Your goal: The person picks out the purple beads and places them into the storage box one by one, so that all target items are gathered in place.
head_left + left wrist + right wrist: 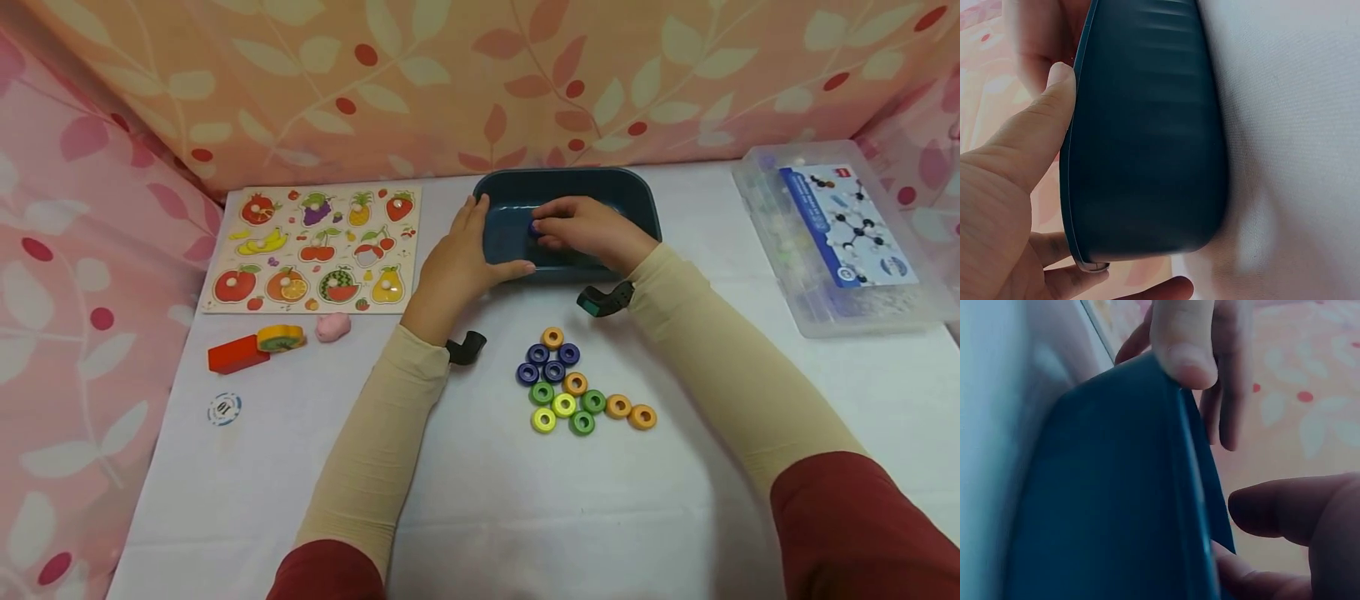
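A dark teal plastic basin (570, 272) stands at the back of the table. My left hand (458, 268) rests against its left front corner, with the thumb on the front rim and the fingers stretched along the left side. In the left wrist view the left thumb (1047, 119) lies at the rim. Inside the basin, my right hand (592, 233) pinches a small purple ring (534, 228) between thumb and fingers. Basin wall hides the ring in the right wrist view. Several purple rings (553, 372) lie in front, touching orange rings (575, 384), green rings (593, 402) and yellow rings (563, 406).
On the left lies a fruit puzzle board (315, 250). Before it are a red block (237, 354), a yellow-edged fruit piece (281, 338), a pink lump-shaped toy (333, 327) and a round chip (224, 408). A clear plastic case (817, 312) lies right. Patterned curtains hang behind.
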Motion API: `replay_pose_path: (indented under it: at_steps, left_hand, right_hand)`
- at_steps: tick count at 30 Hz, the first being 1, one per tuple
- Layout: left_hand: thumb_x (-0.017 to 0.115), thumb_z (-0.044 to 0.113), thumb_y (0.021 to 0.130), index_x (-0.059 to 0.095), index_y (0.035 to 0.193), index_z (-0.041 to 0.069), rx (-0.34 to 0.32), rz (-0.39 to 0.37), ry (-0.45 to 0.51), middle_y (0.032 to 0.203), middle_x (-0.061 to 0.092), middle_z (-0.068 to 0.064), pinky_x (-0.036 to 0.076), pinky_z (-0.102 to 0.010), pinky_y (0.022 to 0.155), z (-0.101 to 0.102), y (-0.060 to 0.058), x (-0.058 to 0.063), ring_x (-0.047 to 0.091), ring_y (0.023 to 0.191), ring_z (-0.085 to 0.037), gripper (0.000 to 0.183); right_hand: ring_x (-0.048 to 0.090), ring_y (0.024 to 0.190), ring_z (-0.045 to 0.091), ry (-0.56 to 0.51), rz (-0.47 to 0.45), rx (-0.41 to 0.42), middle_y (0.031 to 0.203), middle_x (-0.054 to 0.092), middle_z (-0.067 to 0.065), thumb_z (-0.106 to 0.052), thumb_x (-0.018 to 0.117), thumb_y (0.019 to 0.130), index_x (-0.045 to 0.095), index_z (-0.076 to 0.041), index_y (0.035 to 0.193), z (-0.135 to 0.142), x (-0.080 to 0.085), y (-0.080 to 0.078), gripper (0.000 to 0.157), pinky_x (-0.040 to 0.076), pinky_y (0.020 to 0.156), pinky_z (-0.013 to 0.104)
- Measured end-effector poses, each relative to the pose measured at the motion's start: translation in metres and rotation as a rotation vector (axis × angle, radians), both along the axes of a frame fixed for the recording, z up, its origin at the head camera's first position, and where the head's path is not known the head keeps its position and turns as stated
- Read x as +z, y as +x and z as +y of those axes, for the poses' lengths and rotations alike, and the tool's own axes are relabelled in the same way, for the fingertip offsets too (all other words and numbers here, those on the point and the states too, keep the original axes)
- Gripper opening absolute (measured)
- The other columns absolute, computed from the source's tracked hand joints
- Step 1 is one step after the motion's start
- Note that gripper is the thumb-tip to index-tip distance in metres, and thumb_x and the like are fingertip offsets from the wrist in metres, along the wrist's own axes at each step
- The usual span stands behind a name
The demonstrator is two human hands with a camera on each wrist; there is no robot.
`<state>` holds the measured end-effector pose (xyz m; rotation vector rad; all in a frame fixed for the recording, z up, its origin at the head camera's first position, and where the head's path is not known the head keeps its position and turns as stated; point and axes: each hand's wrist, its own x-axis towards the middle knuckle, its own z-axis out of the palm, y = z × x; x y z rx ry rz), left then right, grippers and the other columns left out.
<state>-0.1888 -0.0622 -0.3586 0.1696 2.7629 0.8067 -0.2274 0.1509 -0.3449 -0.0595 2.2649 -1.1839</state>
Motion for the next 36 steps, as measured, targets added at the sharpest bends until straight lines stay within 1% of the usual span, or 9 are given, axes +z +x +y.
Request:
replay_pose_path:
  at_steps: [2, 5, 10, 15, 19, 22, 27, 32, 36]
  left_hand:
    - [0.074, 0.073, 0.073, 0.003, 0.163, 0.029, 0.005, 0.002, -0.005, 0.171, 0.001, 0.002, 0.04, -0.05, 0.114, 0.0, 0.0, 0.0, 0.029, 0.151, -0.032, 0.122]
    - [0.074, 0.073, 0.072, 0.003, 0.163, 0.029, 0.007, 0.005, -0.01, 0.171, 0.001, 0.002, 0.039, -0.05, 0.115, 0.001, 0.0, -0.001, 0.028, 0.152, -0.032, 0.123]
    - [0.073, 0.074, 0.072, 0.002, 0.163, 0.03, 0.004, 0.009, -0.005, 0.171, 0.0, 0.004, 0.039, -0.05, 0.115, 0.001, 0.002, 0.0, 0.029, 0.151, -0.033, 0.123]
    - [0.074, 0.073, 0.073, 0.004, 0.163, 0.029, 0.01, 0.017, -0.001, 0.171, 0.001, 0.002, 0.038, -0.051, 0.115, 0.0, 0.004, 0.002, 0.029, 0.151, -0.034, 0.122]
    - [0.074, 0.072, 0.073, 0.004, 0.163, 0.028, 0.008, 0.019, 0.006, 0.171, 0.001, 0.003, 0.038, -0.051, 0.115, 0.0, 0.004, 0.002, 0.029, 0.151, -0.034, 0.122]
    - [0.075, 0.072, 0.073, 0.004, 0.163, 0.028, 0.003, 0.02, 0.009, 0.171, 0.001, 0.003, 0.037, -0.05, 0.116, 0.001, 0.004, 0.001, 0.028, 0.151, -0.033, 0.122]
    - [0.075, 0.072, 0.073, 0.004, 0.163, 0.029, 0.005, 0.02, 0.008, 0.171, 0.0, 0.004, 0.036, -0.05, 0.117, 0.001, 0.004, 0.0, 0.027, 0.152, -0.033, 0.123]
    - [0.074, 0.072, 0.073, 0.004, 0.163, 0.029, 0.007, 0.022, 0.005, 0.171, 0.001, 0.004, 0.037, -0.051, 0.116, 0.001, 0.003, 0.0, 0.027, 0.152, -0.033, 0.123]
    - [0.074, 0.073, 0.072, 0.004, 0.163, 0.029, 0.006, 0.02, 0.007, 0.171, 0.001, 0.004, 0.037, -0.05, 0.116, 0.0, 0.003, 0.001, 0.027, 0.152, -0.032, 0.123]
  right_hand:
    - [0.061, 0.122, 0.019, 0.013, 0.016, -0.014, 0.146, 0.054, 0.007, -0.044, 0.052, 0.103, 0.046, -0.017, 0.151, -0.001, -0.001, -0.001, 0.055, 0.044, 0.112, 0.038]
    - [0.061, 0.12, 0.02, 0.024, 0.079, -0.061, 0.142, 0.056, 0.007, -0.044, 0.055, 0.102, 0.046, -0.017, 0.15, 0.002, 0.001, 0.004, 0.056, 0.046, 0.109, 0.038]
    - [0.064, 0.114, 0.019, -0.001, 0.208, -0.136, 0.136, 0.06, 0.006, -0.042, 0.058, 0.101, 0.054, -0.017, 0.143, 0.014, 0.014, 0.025, 0.049, 0.05, 0.102, 0.038]
    - [0.065, 0.107, 0.02, -0.012, 0.232, -0.121, 0.131, 0.062, 0.005, -0.046, 0.059, 0.099, 0.061, -0.02, 0.135, 0.026, 0.028, 0.052, 0.045, 0.052, 0.095, 0.038]
    - [0.063, 0.104, 0.026, 0.03, 0.219, -0.082, 0.124, 0.066, 0.008, -0.048, 0.06, 0.098, 0.064, -0.021, 0.132, 0.034, 0.029, 0.074, 0.043, 0.053, 0.088, 0.035]
    - [0.063, 0.099, 0.028, 0.062, 0.216, -0.042, 0.117, 0.069, 0.008, -0.043, 0.064, 0.097, 0.068, -0.019, 0.126, 0.039, 0.023, 0.09, 0.037, 0.053, 0.081, 0.034]
    - [0.064, 0.084, 0.022, 0.116, 0.209, 0.045, 0.104, 0.073, 0.005, -0.037, 0.07, 0.094, 0.073, -0.018, 0.115, 0.043, 0.0, 0.112, 0.028, 0.048, 0.068, 0.032]
    - [0.064, 0.077, 0.016, 0.112, 0.188, 0.102, 0.088, 0.075, 0.001, -0.031, 0.076, 0.09, 0.074, -0.019, 0.104, 0.042, -0.022, 0.126, 0.019, 0.048, 0.07, 0.031]
    - [0.061, 0.071, 0.015, 0.11, 0.182, 0.142, 0.08, 0.071, -0.002, -0.031, 0.08, 0.086, 0.072, -0.021, 0.101, 0.037, -0.033, 0.131, 0.019, 0.047, 0.069, 0.031]
